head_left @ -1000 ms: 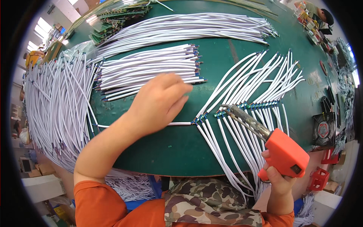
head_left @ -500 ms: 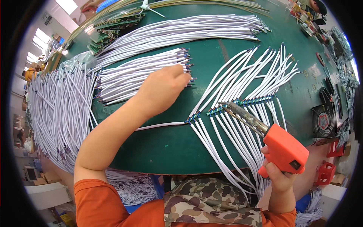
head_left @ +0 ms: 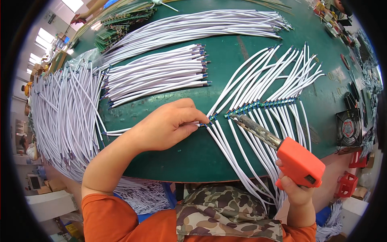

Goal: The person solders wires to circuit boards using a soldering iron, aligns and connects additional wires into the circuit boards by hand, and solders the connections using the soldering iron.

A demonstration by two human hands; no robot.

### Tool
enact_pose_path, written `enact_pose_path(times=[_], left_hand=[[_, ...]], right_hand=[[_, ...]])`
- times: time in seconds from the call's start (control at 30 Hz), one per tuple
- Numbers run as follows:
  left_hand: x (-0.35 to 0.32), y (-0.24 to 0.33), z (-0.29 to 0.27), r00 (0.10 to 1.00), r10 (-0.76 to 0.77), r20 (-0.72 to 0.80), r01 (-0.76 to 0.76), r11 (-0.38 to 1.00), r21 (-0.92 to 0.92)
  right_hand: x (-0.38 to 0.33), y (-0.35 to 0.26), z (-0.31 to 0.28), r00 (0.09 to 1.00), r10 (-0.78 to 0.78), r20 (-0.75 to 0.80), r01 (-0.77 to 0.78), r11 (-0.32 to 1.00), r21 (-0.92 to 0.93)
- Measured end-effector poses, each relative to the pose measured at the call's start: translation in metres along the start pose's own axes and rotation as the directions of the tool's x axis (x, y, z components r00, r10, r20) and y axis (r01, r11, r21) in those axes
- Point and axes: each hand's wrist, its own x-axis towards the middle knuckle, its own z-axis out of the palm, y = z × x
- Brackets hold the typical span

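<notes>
My left hand (head_left: 171,125) is closed in a pinch on the end of a white cable (head_left: 117,132), which runs left beneath the hand. The pinched end meets the left end of a row of small green circuit boards (head_left: 246,108). White cables fan out from both sides of that row, some toward the far side and some over the near table edge. In my right hand (head_left: 295,190) is a red soldering gun (head_left: 301,162). Its metal tip points left and lies close to the boards, right of my left fingertips; whether it touches them I cannot tell.
A short bundle of white cables (head_left: 157,74) lies beyond my left hand, with a longer bundle (head_left: 193,30) behind it. A large heap of cables (head_left: 66,117) covers the table's left. Green circuit panels (head_left: 121,26) are stacked far left. A small fan (head_left: 347,128) stands at right.
My left hand has come nearer from the short cable bundle to the left end of the board row, and now pinches a cable there. The soldering gun has shifted slightly left.
</notes>
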Motion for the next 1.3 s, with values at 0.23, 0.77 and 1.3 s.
enact_pose_path(times=[0.23, 0.77, 1.3], left_hand=[[0.006, -0.001, 0.005, 0.968, -0.249, 0.023, 0.25, 0.963, -0.103], [0.031, -0.014, 0.033, 0.941, -0.25, -0.229, 0.279, 0.954, 0.105], [0.001, -0.018, 0.03, 0.965, 0.018, -0.263, 0.007, 0.996, 0.093]], right_hand=[[0.001, 0.005, 0.001, 0.997, -0.068, 0.019, 0.07, 0.994, -0.083], [0.007, 0.002, 0.006, 1.0, -0.025, -0.018, 0.024, 0.999, -0.027], [0.007, 0.006, 0.002, 0.997, -0.03, 0.073, 0.035, 0.997, -0.068]])
